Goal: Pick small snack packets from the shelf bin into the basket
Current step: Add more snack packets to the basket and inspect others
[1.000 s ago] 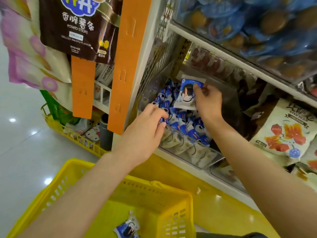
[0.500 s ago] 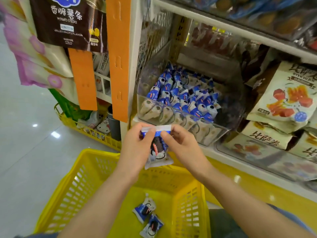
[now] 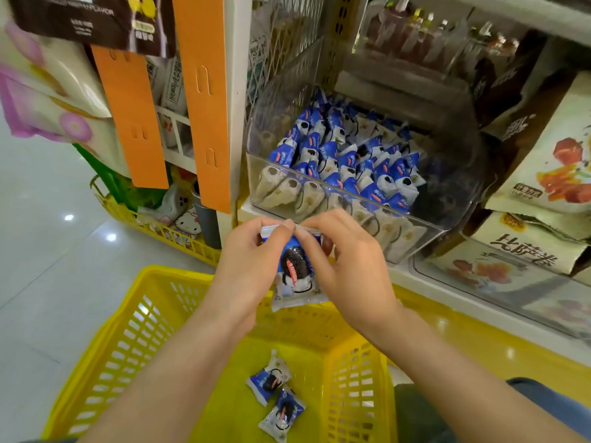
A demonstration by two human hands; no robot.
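- Currently, in the head view, the left hand (image 3: 252,260) and right hand (image 3: 348,266) both pinch the top seam of one blue snack packet (image 3: 295,273). It hangs over the yellow basket (image 3: 134,330), in front of the clear shelf bin (image 3: 415,231).
- Two packets (image 3: 268,380) lie inside the basket.
- The step looks like delivery; next, both pinches should release over the basket's opening.

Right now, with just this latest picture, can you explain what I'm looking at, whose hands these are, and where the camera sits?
There is no machine here. The camera is worn on a person's head and looks down at their own two hands. The left hand and right hand both pinch the top edge of one small blue-and-white snack packet, held over the far rim of a yellow basket. Two more packets lie on the basket's floor. On the shelf behind, a clear bin holds many of the same packets.
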